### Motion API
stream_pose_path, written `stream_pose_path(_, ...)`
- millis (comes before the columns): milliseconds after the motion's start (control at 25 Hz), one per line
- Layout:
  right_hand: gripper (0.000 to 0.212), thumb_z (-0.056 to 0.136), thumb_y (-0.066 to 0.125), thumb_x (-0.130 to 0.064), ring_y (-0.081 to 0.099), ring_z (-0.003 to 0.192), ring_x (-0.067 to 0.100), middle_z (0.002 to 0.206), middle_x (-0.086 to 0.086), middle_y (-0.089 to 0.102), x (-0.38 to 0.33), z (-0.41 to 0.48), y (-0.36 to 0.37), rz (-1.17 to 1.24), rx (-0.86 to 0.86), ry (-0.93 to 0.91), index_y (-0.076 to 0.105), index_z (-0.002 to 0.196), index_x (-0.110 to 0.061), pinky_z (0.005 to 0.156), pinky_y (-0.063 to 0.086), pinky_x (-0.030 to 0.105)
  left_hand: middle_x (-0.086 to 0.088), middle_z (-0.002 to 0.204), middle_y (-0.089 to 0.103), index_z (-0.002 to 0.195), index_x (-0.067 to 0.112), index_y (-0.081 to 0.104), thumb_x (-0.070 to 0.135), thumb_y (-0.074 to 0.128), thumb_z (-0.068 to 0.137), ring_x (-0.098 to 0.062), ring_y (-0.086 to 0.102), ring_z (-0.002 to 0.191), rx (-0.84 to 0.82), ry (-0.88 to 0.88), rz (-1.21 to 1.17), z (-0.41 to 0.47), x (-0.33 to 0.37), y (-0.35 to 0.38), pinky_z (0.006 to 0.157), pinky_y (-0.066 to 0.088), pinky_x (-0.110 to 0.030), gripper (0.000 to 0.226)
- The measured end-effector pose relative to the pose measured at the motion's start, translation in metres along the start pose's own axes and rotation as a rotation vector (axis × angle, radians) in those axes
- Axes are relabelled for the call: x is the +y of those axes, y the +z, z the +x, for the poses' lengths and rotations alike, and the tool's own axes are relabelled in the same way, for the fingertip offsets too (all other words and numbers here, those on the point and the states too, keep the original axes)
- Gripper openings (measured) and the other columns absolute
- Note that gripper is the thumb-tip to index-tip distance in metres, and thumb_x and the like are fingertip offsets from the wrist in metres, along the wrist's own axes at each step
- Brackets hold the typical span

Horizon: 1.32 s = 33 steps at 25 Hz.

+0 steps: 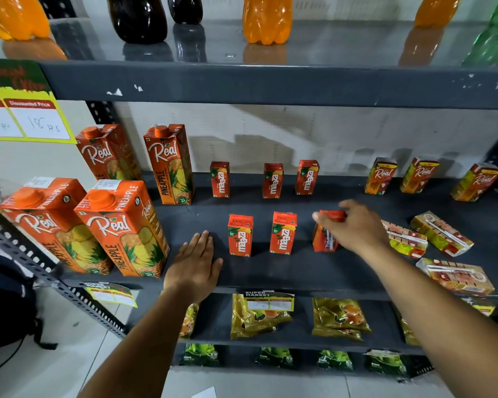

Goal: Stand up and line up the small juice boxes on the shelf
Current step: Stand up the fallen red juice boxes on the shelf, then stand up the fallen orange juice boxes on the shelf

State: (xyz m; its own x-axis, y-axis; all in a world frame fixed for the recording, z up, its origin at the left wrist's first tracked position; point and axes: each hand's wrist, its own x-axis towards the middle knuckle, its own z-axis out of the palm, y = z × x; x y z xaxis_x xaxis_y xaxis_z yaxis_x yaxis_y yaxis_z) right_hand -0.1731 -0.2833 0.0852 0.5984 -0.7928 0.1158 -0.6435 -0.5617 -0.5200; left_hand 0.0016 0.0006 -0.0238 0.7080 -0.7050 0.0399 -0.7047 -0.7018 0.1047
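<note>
On the dark shelf (270,271) three small red Maaza boxes (273,180) stand upright in a back row. Two more Maaza boxes (240,235) stand in a front row. My right hand (354,225) grips the top of a third front-row Maaza box (324,239), which is upright or nearly so. My left hand (196,262) rests flat on the shelf, fingers together, holding nothing, just left of the front row. Three small Real boxes (381,176) stand at the back right. Three small Real boxes (442,234) lie flat at the front right.
Several tall Real pineapple cartons (121,228) stand at the shelf's left. Soda bottles (266,18) line the shelf above. Snack packets (259,314) fill the lower shelves. A price sign (26,116) hangs at upper left, and a black bag (6,305) sits on the floor.
</note>
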Motion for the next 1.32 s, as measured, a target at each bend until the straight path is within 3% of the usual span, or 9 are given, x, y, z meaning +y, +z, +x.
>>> stream_pose_path(80, 0.063, 0.076, 0.069, -0.049, 0.056, 0.113, 0.028, 0.127, 0.009, 0.06, -0.006, 0.009, -0.014, -0.114, -0.151, -0.116, 0.054, 0.128, -0.016, 0.084, 0.048, 0.037, -0.003, 0.163, 0.0, 0.152, 0.012, 0.005, 0.052, 0.015, 0.098, -0.016, -0.006, 0.148, -0.004, 0.003, -0.007, 0.0, 0.001, -0.001, 0.116, -0.005, -0.032, 0.068)
stream_pose_path(240, 0.06, 0.079, 0.07, -0.024, 0.049, 0.124, 0.024, 0.139, 0.004, 0.053, -0.02, 0.019, -0.037, -0.383, -0.394, -0.443, 0.049, 0.135, -0.021, 0.099, 0.043, 0.04, -0.004, 0.163, -0.001, 0.152, 0.011, 0.004, 0.051, 0.016, 0.098, -0.017, -0.006, 0.148, -0.008, 0.004, -0.011, 0.001, 0.002, -0.002, 0.117, -0.004, -0.032, 0.068)
stream_pose_path(360, 0.048, 0.081, 0.069, -0.025, 0.046, 0.117, 0.02, 0.13, -0.007, 0.058, -0.024, 0.021, -0.046, -0.72, -0.368, -0.786, 0.052, 0.126, -0.031, 0.09, 0.044, 0.038, -0.005, 0.163, 0.0, 0.152, 0.011, 0.004, 0.051, 0.016, 0.098, -0.017, -0.006, 0.148, -0.004, 0.007, -0.009, 0.0, 0.002, -0.002, 0.116, -0.005, -0.032, 0.068)
stream_pose_path(600, 0.039, 0.089, 0.057, -0.023, 0.041, 0.121, 0.017, 0.131, -0.01, 0.054, -0.018, 0.023, -0.058, -0.869, -0.291, -1.197, 0.047, 0.125, -0.034, 0.092, 0.036, 0.033, -0.005, 0.163, 0.001, 0.152, 0.011, 0.005, 0.051, 0.016, 0.098, -0.018, -0.004, 0.148, 0.016, 0.015, -0.013, 0.002, 0.002, -0.002, 0.117, -0.003, -0.033, 0.068)
stream_pose_path(840, 0.081, 0.085, 0.053, -0.001, 0.024, 0.14, 0.021, 0.158, -0.004, 0.021, 0.006, 0.027, -0.06, -0.783, -0.263, -0.896, 0.016, 0.148, -0.034, 0.106, 0.032, 0.039, -0.006, 0.162, 0.012, 0.151, 0.01, 0.018, 0.048, 0.022, 0.1, -0.02, 0.005, 0.149, 0.02, 0.031, -0.024, -0.001, 0.002, -0.006, 0.119, 0.005, -0.035, 0.064)
stream_pose_path(960, 0.081, 0.081, 0.055, -0.005, 0.029, 0.138, 0.021, 0.157, -0.003, 0.024, 0.034, 0.033, -0.083, -0.695, -0.229, -0.714, 0.019, 0.148, -0.03, 0.105, 0.035, 0.036, -0.015, 0.147, 0.045, 0.136, 0.003, 0.049, 0.041, 0.028, 0.099, -0.031, 0.034, 0.14, 0.238, 0.006, -0.13, -0.021, 0.012, -0.01, 0.111, 0.031, -0.046, 0.057)
stream_pose_path(1040, 0.074, 0.083, 0.059, -0.016, 0.031, 0.137, 0.02, 0.156, -0.004, 0.028, 0.062, 0.039, -0.104, -0.664, -0.244, -0.628, 0.025, 0.147, -0.029, 0.107, 0.034, 0.035, -0.019, 0.138, 0.053, 0.125, 0.0, 0.059, 0.039, 0.03, 0.097, -0.038, 0.041, 0.134, 0.392, 0.015, -0.214, -0.049, 0.031, -0.002, 0.108, 0.035, -0.05, 0.056)
stream_pose_path(1160, 0.062, 0.087, 0.06, -0.028, 0.036, 0.135, 0.019, 0.152, -0.005, 0.034, 0.113, 0.055, -0.142, -0.659, -0.279, -0.525, 0.034, 0.143, -0.03, 0.106, 0.035, 0.034, -0.015, 0.144, 0.046, 0.129, 0.004, 0.057, 0.04, 0.028, 0.098, -0.036, 0.035, 0.137, 0.356, 0.192, -0.258, -0.085, 0.112, 0.025, 0.115, 0.021, -0.042, 0.055)
stream_pose_path(1320, 0.059, 0.086, 0.065, -0.029, 0.047, 0.125, 0.023, 0.144, 0.004, 0.047, 0.187, 0.078, -0.186, -0.594, -0.366, -0.318, 0.041, 0.14, -0.024, 0.1, 0.039, 0.03, -0.012, 0.149, 0.039, 0.135, 0.005, 0.052, 0.039, 0.031, 0.098, -0.035, 0.032, 0.14, 0.267, 0.435, -0.271, -0.063, 0.256, 0.036, 0.113, 0.026, -0.044, 0.054)
